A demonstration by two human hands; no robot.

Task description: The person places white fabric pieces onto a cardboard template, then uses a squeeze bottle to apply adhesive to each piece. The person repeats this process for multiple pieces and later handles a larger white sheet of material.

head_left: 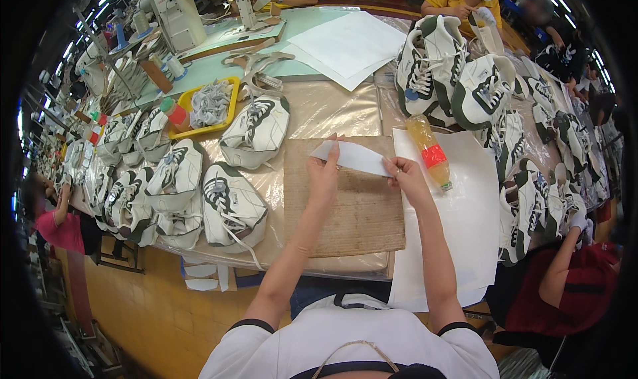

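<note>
A white, flat, slightly curved strip (359,156) is stretched between my two hands above a brown cardboard sheet (345,226). My left hand (324,171) is closed on the strip's left end, thumb over the top. At its other end, the fingers of my right hand (407,178) pinch the tip. Just beyond my right hand, a bottle (432,149) of yellowish liquid with a red label lies on white sheets (442,246). Left of the cardboard sit white and dark green shoe uppers (232,203), some with loose laces.
More shoe uppers (455,66) are piled at the right. A yellow basket (234,103) holds crumpled grey material, with a red-labelled bottle (174,113) beside it. Sewing machines (176,20) and large white sheets (349,46) occupy the far side. Co-workers sit around the table.
</note>
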